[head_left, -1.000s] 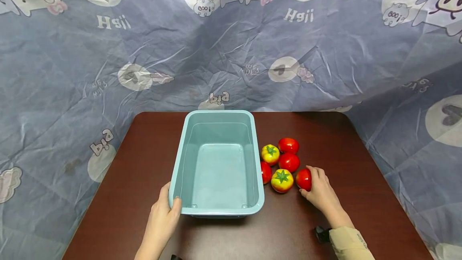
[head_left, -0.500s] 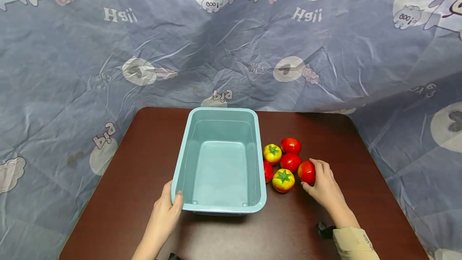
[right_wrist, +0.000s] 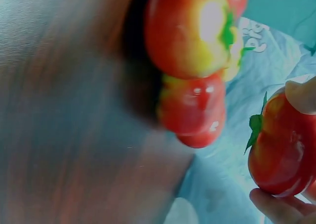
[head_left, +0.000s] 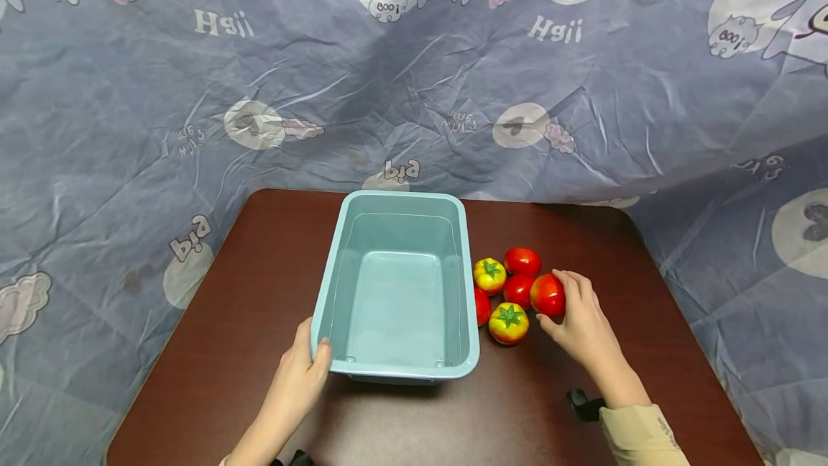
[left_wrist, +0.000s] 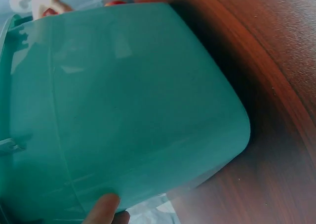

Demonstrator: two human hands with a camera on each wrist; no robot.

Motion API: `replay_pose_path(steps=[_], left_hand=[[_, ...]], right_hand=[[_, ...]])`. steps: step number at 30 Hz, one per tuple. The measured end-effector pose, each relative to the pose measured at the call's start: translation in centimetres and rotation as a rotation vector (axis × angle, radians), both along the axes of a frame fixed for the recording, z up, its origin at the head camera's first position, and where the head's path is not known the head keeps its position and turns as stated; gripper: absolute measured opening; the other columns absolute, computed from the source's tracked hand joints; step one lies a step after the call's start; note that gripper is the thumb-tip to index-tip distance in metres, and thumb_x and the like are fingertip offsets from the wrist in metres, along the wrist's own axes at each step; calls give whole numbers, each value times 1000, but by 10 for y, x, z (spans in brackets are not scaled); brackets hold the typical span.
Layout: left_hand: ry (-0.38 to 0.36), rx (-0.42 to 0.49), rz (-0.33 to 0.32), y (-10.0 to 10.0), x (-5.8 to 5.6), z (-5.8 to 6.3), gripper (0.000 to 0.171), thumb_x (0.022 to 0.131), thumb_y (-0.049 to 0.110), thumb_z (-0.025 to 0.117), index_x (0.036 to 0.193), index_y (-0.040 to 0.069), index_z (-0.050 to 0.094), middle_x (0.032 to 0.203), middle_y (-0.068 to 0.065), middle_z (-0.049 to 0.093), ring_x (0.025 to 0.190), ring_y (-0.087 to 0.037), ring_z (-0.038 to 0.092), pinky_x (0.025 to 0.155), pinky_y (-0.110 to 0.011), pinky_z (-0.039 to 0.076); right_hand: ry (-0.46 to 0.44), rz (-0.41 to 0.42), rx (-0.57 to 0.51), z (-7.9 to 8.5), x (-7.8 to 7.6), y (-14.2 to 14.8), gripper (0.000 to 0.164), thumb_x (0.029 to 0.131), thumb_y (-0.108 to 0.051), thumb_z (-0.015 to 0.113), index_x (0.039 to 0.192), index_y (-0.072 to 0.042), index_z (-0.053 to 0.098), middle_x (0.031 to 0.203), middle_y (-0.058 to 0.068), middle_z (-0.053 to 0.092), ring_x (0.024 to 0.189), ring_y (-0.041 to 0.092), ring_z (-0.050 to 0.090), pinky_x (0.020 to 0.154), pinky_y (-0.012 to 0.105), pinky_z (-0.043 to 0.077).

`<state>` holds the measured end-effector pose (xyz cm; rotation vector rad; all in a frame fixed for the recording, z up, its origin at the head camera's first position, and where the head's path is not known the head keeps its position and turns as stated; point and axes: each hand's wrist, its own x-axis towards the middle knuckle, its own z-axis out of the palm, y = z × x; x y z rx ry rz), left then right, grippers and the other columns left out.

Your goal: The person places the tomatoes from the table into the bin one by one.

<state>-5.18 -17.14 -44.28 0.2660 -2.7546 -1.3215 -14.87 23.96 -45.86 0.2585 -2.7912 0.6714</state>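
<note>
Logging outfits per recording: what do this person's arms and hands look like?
The left hand and right hand are bare. The right sleeve is beige with an unreadable marking; a sliver of left sleeve shows. Black pieces show by both wrists.

Cartoon-printed cloth (head_left: pixel 362 85) behind and beside a brown table (head_left: pixel 213 329) shows a screened-off workspace, room type unclear.

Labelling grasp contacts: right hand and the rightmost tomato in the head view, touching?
Touching. The right wrist view shows the right hand gripping the tomato, thumb on one side and a finger on the other.
</note>
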Motion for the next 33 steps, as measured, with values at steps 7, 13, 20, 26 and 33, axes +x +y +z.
replay_pose_path(steps=[7, 13, 20, 26, 33], left_hand=[[11, -18, -9, 0, -1, 0, 47, 97, 17, 44, 141, 2, 41, 126, -23, 64, 106, -33, 66, 85, -51, 50], [-6, -10, -10, 0, 0, -1, 49, 97, 17, 43, 143, 3, 39, 128, -22, 63, 108, -33, 64, 87, -52, 49], [-31, -8, -28, -1, 1, 0, 56, 97, 15, 42, 151, 9, 29, 134, -23, 59, 113, -34, 63, 90, -52, 47], [-11, -24, -39, -1, 1, 2, 59, 97, 14, 42, 153, 10, 26, 135, -26, 57, 116, -36, 62, 90, -54, 47], [5, -20, -54, 0, -2, 1, 60, 97, 12, 42, 154, 10, 25, 137, -26, 56, 118, -37, 60, 92, -54, 47]], right_hand=[[85, 47, -7, 19, -1, -11, 80, 67, -1, 84, 135, 4, 43, 134, 25, 42, 119, 45, 44, 92, 65, 44], [110, 93, -10, 36, -2, -21, 80, 68, 0, 83, 137, 1, 43, 135, 24, 42, 119, 44, 45, 91, 64, 46], [124, 163, -9, 53, -5, -33, 81, 68, -2, 83, 138, -1, 43, 135, 23, 43, 119, 41, 48, 88, 60, 50], [128, 234, -21, 69, -9, -47, 80, 70, -4, 83, 139, -2, 43, 136, 20, 43, 119, 38, 50, 86, 56, 53], [131, 334, -65, 85, -13, -63, 74, 73, -7, 80, 138, -3, 44, 136, 15, 46, 118, 31, 53, 87, 50, 54]])
